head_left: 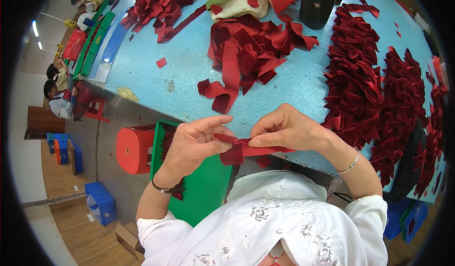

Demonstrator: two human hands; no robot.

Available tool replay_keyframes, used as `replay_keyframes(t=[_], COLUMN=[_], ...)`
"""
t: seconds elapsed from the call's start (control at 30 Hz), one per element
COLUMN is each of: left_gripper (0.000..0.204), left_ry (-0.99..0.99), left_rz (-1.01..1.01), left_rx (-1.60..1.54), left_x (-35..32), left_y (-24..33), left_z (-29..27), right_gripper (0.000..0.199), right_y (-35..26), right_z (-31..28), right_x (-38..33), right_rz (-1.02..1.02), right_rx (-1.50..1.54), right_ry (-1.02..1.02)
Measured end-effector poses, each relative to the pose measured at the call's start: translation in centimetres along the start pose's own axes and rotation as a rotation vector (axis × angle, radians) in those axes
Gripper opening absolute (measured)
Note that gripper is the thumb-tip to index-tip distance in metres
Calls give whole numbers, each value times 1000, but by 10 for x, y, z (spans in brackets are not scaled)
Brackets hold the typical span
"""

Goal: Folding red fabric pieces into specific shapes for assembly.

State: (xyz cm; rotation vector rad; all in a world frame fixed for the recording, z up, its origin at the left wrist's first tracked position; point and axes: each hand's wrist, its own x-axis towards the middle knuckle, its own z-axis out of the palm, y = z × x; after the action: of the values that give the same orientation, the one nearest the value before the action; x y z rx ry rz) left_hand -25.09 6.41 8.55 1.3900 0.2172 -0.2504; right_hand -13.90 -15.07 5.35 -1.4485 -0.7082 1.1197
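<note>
A dark red ribbon strip (241, 150) is held between both hands just off the near edge of the blue table (294, 88). My left hand (194, 145) pinches its left end with thumb and fingers. My right hand (284, 128) pinches the strip from above, where it is folded over. A loose pile of cut red ribbon strips (251, 48) lies on the table just beyond my hands. To the right, folded red ribbon pieces (353, 76) lie stacked in long overlapping rows.
Another heap of red ribbon (163, 5) lies at the far left of the table, beside a beige bag (237, 0) and a dark bottle (317, 3). A green bin (204, 185) and a red stool (135, 150) stand below my left hand. Other people sit at the far left.
</note>
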Motion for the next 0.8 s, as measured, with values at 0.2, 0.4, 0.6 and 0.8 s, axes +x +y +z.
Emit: replay_keyframes(t=[0.2, 0.4, 0.6, 0.8], left_gripper=[28, 22, 21, 27], left_ry=[-56, -113, -90, -87], left_rz=[-185, -96, -273, -281], left_rx=[12, -14, -38, -69], left_x=[5, 11, 14, 21], left_y=[-8, -14, -16, -17], left_z=[0, 3, -1, 10], right_gripper=[17, 15, 11, 10], right_y=[-2, 6, 1, 1], right_z=[-3, -3, -2, 2], right_x=[-13, -16, -20, -25], right_rz=[30, 62, 43, -48], right_rx=[57, 123, -5, -216], right_ry=[37, 10, 49, 164])
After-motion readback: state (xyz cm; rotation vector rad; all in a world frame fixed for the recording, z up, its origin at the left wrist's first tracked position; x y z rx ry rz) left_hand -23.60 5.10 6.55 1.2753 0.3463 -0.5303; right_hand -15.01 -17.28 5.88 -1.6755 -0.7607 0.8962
